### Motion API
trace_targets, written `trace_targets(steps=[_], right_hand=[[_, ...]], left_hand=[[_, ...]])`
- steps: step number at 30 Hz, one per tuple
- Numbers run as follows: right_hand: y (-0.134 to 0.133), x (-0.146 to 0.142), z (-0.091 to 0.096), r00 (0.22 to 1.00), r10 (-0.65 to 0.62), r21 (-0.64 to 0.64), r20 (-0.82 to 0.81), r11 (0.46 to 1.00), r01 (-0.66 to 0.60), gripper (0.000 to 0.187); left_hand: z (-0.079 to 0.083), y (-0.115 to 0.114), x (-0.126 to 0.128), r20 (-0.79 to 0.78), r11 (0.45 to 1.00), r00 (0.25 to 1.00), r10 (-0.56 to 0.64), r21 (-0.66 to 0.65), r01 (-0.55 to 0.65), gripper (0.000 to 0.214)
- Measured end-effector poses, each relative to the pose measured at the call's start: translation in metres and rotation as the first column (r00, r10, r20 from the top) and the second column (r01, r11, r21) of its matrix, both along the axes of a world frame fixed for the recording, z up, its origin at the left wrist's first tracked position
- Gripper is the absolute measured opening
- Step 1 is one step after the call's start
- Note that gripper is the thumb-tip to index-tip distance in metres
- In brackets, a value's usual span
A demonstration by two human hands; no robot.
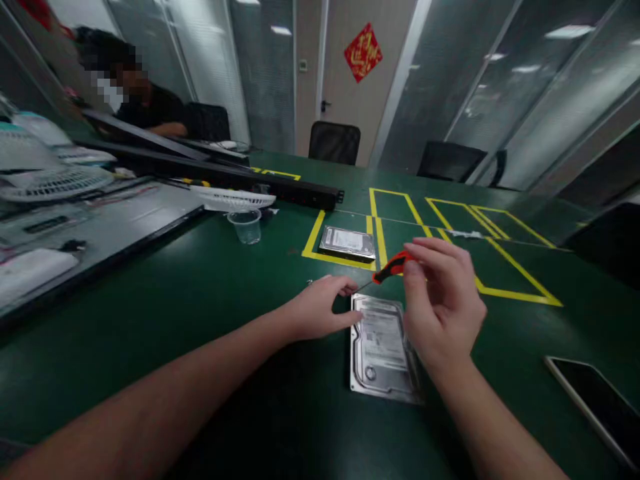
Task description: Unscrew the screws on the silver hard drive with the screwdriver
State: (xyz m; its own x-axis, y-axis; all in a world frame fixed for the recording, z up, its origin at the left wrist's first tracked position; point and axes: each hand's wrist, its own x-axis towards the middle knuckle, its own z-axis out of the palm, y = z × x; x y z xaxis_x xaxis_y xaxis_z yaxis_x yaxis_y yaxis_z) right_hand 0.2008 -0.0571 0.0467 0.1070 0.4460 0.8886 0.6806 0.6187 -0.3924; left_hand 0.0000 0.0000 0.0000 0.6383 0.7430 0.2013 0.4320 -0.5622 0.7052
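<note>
A silver hard drive (383, 347) with a white label lies flat on the green table in front of me. My left hand (325, 308) is at its upper left corner, the thumb on the label and the curled fingers at the far edge, steadying the drive. In my right hand (444, 303) is a red and black screwdriver (393, 266), pinched at the handle between thumb and fingers. Its thin shaft slants down to the left, and the tip is near that same corner beside my left fingertips. Whether the tip sits in a screw is too small to tell.
Beyond, a second hard drive (347, 243) rests inside a yellow tape outline (311, 241). A clear plastic cup (247, 227), a white basket (235, 198) and a long black bar (300, 193) stand left of it. A phone (595, 393) lies at right. Someone sits at far left.
</note>
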Motion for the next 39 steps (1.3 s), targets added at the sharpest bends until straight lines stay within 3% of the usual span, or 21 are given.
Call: trace_targets(steps=[9, 18, 26, 32, 39], right_hand=[[0.0017, -0.0020, -0.0038, 0.990, 0.103, -0.075, -0.092, 0.991, -0.110, 0.030], [0.0053, -0.0065, -0.0049, 0.963, 0.178, -0.003, -0.205, 0.983, -0.182, 0.031], [0.0056, 0.0006, -0.0087, 0.984, 0.104, -0.019, -0.147, 0.994, -0.108, 0.031], [0.0006, -0.0003, -0.0005, 1.000, 0.002, -0.016, 0.001, 1.000, -0.002, 0.030], [0.0037, -0.0002, -0.0023, 1.000, -0.016, -0.004, -0.010, 1.000, 0.016, 0.027]], left_hand=[[-0.0010, 0.0014, -0.0004, 0.003, 1.000, 1.000, -0.004, 0.006, 0.004, 0.044], [0.0005, -0.0004, 0.0002, 0.013, 1.000, 1.000, 0.005, -0.015, -0.005, 0.046], [-0.0001, 0.0008, 0.0001, 0.014, 1.000, 1.000, 0.000, -0.009, 0.000, 0.046], [-0.0010, 0.0012, -0.0001, 0.009, 1.000, 1.000, -0.002, 0.001, 0.002, 0.045], [0.0000, 0.0007, 0.0000, 0.010, 1.000, 1.000, -0.008, 0.006, 0.008, 0.042]])
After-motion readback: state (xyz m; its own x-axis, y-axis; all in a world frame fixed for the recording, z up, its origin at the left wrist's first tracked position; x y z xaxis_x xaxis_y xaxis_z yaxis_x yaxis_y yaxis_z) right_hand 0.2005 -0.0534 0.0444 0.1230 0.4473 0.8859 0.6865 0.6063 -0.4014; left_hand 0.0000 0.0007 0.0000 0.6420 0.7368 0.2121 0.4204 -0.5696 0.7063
